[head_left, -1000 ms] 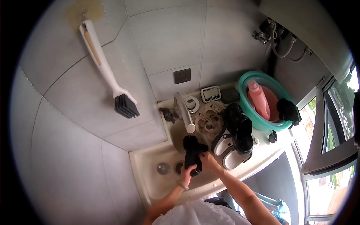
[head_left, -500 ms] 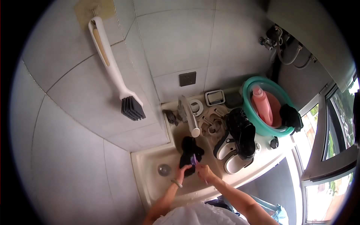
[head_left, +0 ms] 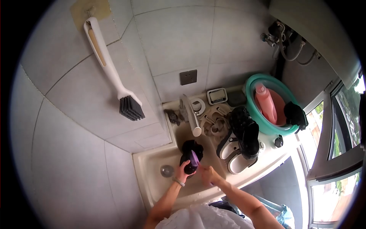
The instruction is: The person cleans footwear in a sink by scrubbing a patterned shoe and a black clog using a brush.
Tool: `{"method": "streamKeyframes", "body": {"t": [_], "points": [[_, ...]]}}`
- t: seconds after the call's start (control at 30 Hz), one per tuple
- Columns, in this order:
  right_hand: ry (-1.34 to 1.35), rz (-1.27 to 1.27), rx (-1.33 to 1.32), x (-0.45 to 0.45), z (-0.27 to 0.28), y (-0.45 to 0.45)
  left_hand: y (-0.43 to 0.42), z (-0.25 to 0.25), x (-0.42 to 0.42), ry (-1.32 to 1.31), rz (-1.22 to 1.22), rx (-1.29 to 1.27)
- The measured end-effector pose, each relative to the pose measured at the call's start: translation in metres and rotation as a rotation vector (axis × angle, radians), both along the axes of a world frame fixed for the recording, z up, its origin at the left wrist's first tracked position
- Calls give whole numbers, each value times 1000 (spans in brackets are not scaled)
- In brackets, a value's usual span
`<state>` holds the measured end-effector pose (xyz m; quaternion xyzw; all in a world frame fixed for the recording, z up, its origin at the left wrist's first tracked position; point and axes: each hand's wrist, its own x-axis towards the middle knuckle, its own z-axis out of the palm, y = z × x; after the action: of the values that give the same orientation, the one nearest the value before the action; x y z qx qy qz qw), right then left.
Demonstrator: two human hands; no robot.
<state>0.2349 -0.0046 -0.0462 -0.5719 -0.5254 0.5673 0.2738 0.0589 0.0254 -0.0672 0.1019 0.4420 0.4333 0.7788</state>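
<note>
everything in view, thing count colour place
sink: 1, cream, lower middle
dark item, kind unclear: 1, black, in sink
purple-handled tool: 1, purple, over dark item
faucet: 1, silver, over sink
scrub brush: 1, white and black, hanging upper left
socket plate: 1, dark, upper middle
footwear: several, black and beige, right of faucet
soap dish: 1, white, beyond footwear
basin: 1, green, right of footwear
bottle: 1, pink, in basin
cloth-like bundle: 1, black, basin rim
hoses: several, grey, upper right
window: 1, grey-framed, right edge
left hand: 1, bare, gripping dark item
right hand: 1, bare, holding tool
</note>
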Motion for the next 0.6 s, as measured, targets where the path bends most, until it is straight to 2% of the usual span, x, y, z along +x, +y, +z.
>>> {"method": "streamKeyframes", "body": {"t": [0.03, 0.1, 0.13, 0.27, 0.33, 0.37, 0.4, 0.43, 0.53, 0.57, 0.6], "points": [[-9, 55, 51, 2, -3, 11, -1, 0, 3, -119, -29, -16], [19, 10, -168, 5, 18, 16, -3, -1, 7, -250, -44, -44], [22, 8, -185, 3, 27, 15, -3, -5, 6, -276, -35, -82], [42, 52, -277, 17, 59, 0, -7, -36, -8, -140, -27, -137], [5, 55, -288, 34, 39, -11, -8, -54, -17, -10, -179, -57], [75, 6, -320, 45, 14, -19, -11, -98, -20, 305, -143, 94], [99, -18, -426, 49, 24, -22, -11, -84, -22, 305, -143, 85], [119, -46, -531, 52, 38, -23, -4, -50, -21, 724, -358, 190], [75, 36, -499, 51, 45, -42, 3, -43, -12, 1381, -498, 537], [68, 40, -517, 50, 45, -44, 10, -41, -10, 1290, -580, 812], [67, 36, -518, 50, 47, -47, 13, -47, -9, 1322, -648, 970]]}}
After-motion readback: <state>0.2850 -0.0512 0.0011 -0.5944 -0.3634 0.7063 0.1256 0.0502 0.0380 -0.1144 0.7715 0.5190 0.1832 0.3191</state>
